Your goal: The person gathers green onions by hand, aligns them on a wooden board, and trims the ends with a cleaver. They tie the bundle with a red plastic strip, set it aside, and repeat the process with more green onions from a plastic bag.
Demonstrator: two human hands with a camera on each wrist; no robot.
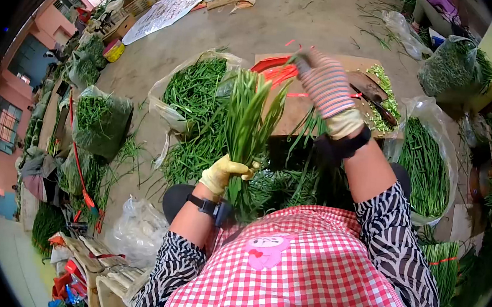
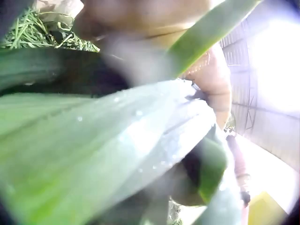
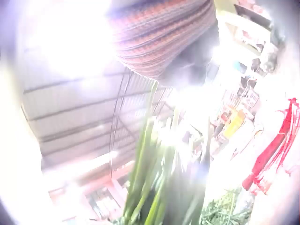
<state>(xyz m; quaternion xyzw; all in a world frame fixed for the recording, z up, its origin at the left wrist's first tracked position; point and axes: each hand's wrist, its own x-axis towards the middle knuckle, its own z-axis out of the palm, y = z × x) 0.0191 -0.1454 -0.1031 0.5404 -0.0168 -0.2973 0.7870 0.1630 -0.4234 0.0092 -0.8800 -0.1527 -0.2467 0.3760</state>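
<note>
My left hand (image 1: 224, 174), in a pale yellow glove, grips a bunch of garlic chives (image 1: 248, 115) upright, thumb across its lower part. Flat wet leaves (image 2: 103, 145) of that bunch fill much of the left wrist view. The right hand (image 1: 325, 85) wears a striped glove with grey fingertips. It is raised above the board, just right of the bunch's top and close to red strips (image 1: 277, 71). From the right wrist, the striped glove (image 3: 164, 40) appears above the leaf tips (image 3: 164, 183); its fingers are blurred, and I cannot tell whether they pinch anything.
On the board (image 1: 294, 114) lie a dark-bladed knife (image 1: 383, 112) and chopped pale pieces (image 1: 391, 93). Open plastic bags of greens stand at left (image 1: 196, 89) and right (image 1: 425, 165). Loose leaves (image 1: 198, 155) pile beside my lap. Crates (image 1: 110, 276) stand lower left.
</note>
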